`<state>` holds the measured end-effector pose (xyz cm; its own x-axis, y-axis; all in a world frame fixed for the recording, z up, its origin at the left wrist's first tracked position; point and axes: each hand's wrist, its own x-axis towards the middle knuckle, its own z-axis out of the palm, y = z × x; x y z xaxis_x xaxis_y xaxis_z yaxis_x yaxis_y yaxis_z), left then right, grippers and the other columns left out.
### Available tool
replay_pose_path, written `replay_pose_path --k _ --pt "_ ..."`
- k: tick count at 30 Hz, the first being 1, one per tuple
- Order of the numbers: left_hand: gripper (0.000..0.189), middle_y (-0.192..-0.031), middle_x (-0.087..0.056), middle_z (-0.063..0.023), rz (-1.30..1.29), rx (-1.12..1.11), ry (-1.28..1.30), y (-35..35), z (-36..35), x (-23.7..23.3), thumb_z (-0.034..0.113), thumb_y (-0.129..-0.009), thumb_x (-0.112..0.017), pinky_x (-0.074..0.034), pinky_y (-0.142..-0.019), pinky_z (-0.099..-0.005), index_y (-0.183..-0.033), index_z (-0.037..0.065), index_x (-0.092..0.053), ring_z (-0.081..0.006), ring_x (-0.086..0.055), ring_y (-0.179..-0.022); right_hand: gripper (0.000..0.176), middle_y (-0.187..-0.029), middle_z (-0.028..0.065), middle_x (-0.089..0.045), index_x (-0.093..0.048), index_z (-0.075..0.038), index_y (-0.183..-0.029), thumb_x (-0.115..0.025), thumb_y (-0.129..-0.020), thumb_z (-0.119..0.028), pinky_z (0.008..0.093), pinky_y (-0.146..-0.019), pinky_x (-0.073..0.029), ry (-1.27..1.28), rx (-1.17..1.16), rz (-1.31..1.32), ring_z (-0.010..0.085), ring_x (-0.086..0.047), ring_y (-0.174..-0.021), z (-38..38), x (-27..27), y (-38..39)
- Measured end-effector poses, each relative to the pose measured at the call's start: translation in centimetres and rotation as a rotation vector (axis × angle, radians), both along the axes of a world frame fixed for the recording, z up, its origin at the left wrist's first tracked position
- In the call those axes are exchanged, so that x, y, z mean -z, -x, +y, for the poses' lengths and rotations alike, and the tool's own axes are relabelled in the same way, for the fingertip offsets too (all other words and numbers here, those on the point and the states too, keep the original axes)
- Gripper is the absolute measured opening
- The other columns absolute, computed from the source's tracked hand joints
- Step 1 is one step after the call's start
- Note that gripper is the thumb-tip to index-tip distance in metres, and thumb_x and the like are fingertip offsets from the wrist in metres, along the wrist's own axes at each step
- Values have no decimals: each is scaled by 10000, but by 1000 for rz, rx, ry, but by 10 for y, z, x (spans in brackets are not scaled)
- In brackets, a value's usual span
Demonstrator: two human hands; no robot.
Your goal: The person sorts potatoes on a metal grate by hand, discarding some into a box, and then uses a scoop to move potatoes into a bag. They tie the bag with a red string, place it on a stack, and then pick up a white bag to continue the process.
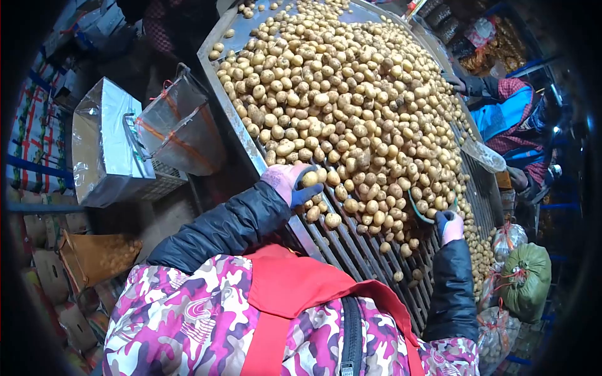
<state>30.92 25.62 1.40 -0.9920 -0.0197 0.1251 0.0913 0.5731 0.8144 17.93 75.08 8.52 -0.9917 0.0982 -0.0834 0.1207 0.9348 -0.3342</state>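
A large heap of small potatoes (351,94) covers a slatted metal table (342,250). My left hand (293,183), in a pink and dark blue glove, is at the heap's near left edge, its fingers curled round a potato (310,179). My right hand (449,225), gloved alike, is closed on the edge of a thin green curved rim (421,214) at the heap's near right side. Potatoes lie within that rim; the rest of the object is hidden under them. A few loose potatoes (398,276) rest on the bare slats between my arms.
A lined white box (119,141) and a clear bag with orange straps (182,128) stand left of the table. A co-worker in a blue and checked garment (511,119) is across at the right. Filled sacks, one a green sack (527,282), stand lower right.
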Motion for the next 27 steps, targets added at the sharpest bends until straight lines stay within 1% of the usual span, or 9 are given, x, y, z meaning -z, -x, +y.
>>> replay_pose_path --k 7,12,14,15,17,19,22,24,27 --pt "456 -798 -681 -201 -121 178 60 2 -11 -12 548 -835 -711 -546 -712 -480 -1032 137 -691 -404 -686 -793 139 -723 -35 -604 -711 -20 -827 -733 -844 -156 259 -581 -399 482 243 9 83 -499 -637 -9 21 -67" --pt "508 -956 -714 -215 -100 161 -335 5 -39 0 474 -850 -758 -558 -794 -422 -1216 133 -666 -373 -709 -896 98 -675 -25 -581 -681 -50 -788 -738 -819 -123 259 -527 -375 633 272 -54 82 -480 -574 -86 -41 -55" --pt "424 -959 -731 -153 85 -83 -481 8 -63 5 299 -868 -792 -567 -799 -361 -1217 92 -666 -240 -723 -862 136 -634 -38 -546 -653 -76 -734 -718 -827 -149 260 -503 -339 559 272 -89 71 -454 -544 -119 -65 -42" --pt "390 -954 -731 -107 -40 -197 -848 8 -78 12 140 -868 -784 -574 -819 -314 -1231 60 -666 -154 -703 -881 172 -618 -49 -522 -630 -81 -697 -706 -831 -155 266 -497 -320 556 206 -140 67 -438 -540 -134 -76 -31" --pt "365 -984 -718 -93 196 -412 -366 5 -140 -5 151 -896 -751 -576 -826 -327 -1225 29 -648 -176 -699 -902 233 -592 -66 -478 -586 -89 -639 -683 -839 -162 278 -488 -285 466 48 -196 63 -411 -532 -166 -99 -5" --pt "381 -1069 -692 -104 192 -567 -318 -4 -198 -7 191 -915 -750 -559 -873 -336 -1233 17 -631 -169 -661 -964 218 -592 -53 -491 -593 -73 -648 -683 -826 -162 285 -492 -306 334 -105 -213 67 -427 -542 -195 -120 36" --pt "445 -1127 -665 -133 175 -713 -329 -9 -294 68 177 -915 -745 -526 -920 -335 -1282 -17 -585 -191 -635 -1028 155 -647 -1 -598 -679 -13 -760 -712 -780 -163 300 -539 -428 167 -349 -237 105 -522 -584 -237 -152 107" --pt "580 -1216 -616 -253 -98 -797 33 -20 -332 49 218 -892 -736 -517 -954 -413 -1384 7 -512 -367 -648 -1090 126 -693 12 -638 -712 -13 -830 -718 -787 -131 300 -575 -469 -57 -500 -264 115 -565 -628 -259 -174 161" --pt "595 -1258 -583 -280 -346 -869 292 -15 -350 62 218 -884 -728 -486 -1001 -459 -1409 43 -507 -432 -598 -1160 103 -751 122 -719 -744 -61 -877 -676 -813 -103 366 -641 -550 -548 -501 -140 220 -713 -699 -328 -224 172"
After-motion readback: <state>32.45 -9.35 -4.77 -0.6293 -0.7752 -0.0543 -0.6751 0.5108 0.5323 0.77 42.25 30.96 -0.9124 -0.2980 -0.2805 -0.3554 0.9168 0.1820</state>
